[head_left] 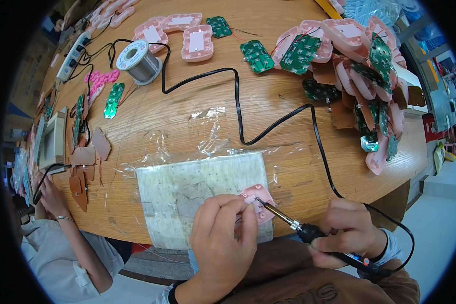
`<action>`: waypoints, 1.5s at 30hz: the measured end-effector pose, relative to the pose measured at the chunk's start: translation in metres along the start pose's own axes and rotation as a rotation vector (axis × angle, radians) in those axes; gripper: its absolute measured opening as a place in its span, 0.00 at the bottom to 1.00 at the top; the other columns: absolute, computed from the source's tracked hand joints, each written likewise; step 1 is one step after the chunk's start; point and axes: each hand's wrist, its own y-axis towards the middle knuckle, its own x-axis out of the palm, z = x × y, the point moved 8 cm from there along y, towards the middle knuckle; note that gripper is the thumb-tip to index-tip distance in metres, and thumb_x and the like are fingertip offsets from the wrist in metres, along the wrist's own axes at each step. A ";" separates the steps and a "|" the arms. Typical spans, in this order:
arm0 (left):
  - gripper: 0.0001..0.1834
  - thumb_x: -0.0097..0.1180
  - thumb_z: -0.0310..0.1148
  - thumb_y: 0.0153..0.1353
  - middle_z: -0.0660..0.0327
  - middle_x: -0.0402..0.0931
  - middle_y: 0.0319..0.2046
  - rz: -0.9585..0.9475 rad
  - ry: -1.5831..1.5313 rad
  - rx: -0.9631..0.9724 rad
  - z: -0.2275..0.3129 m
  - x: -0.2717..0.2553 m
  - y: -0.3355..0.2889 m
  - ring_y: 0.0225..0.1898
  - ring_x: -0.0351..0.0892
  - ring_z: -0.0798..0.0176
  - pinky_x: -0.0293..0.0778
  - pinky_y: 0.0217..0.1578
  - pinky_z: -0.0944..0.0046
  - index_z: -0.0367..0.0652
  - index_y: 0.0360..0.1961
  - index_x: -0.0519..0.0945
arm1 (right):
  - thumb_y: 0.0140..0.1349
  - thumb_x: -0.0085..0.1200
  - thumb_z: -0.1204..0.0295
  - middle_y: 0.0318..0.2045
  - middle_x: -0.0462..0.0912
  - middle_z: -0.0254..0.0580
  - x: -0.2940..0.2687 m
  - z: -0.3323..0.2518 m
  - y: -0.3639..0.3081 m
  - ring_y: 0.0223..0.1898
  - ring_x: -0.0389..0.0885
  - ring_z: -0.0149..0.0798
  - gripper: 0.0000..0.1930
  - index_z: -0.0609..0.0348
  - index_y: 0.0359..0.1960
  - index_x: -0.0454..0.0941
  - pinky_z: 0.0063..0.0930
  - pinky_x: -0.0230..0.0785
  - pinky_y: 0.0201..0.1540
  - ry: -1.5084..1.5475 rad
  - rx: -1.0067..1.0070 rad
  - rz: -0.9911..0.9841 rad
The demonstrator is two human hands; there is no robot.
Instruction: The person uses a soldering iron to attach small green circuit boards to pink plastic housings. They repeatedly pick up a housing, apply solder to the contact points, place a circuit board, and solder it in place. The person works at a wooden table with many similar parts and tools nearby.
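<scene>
My right hand (347, 233) grips a soldering iron (311, 234) by its black handle. The iron's metal tip slants up and left onto a small pink plastic casing half (264, 214) with a light piece inside. My left hand (223, 238) is closed at the casing's left side, thumb and forefinger pinched over its edge. Those fingers hide part of the casing and whatever small thing may be between them. Casing and left hand are over a whitish work mat (187, 185) taped to the wooden table.
The iron's black cord (236, 101) zigzags across the table (278, 167). A solder wire spool (142, 63) stands at the back left. Pink casings and green circuit boards (301, 53) are heaped at the right. At the left, another person's arm (81, 243) reaches toward a wooden frame (53, 139).
</scene>
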 end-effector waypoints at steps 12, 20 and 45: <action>0.04 0.61 0.18 0.54 0.53 0.73 0.37 -0.115 -0.036 -0.035 0.003 0.003 -0.001 0.34 0.78 0.60 0.77 0.33 0.68 0.31 0.30 0.77 | 0.42 0.71 0.75 0.21 0.76 0.35 -0.012 0.005 -0.017 0.19 0.72 0.34 0.14 0.54 0.29 0.77 0.25 0.60 0.18 0.064 0.128 0.167; 0.04 0.60 0.18 0.53 0.53 0.72 0.37 -0.126 -0.040 -0.043 0.002 0.003 -0.001 0.34 0.78 0.61 0.77 0.32 0.68 0.30 0.30 0.77 | 0.44 0.69 0.76 0.22 0.75 0.37 -0.003 0.004 -0.017 0.18 0.70 0.34 0.11 0.56 0.28 0.78 0.25 0.59 0.18 0.074 0.075 0.130; 0.09 0.64 0.20 0.47 0.58 0.72 0.29 -0.030 0.022 -0.062 0.000 0.006 0.002 0.28 0.75 0.56 0.71 0.26 0.60 0.39 0.27 0.75 | 0.44 0.69 0.75 0.21 0.74 0.37 -0.004 0.010 -0.013 0.17 0.71 0.36 0.14 0.57 0.30 0.75 0.26 0.59 0.18 0.061 0.061 0.190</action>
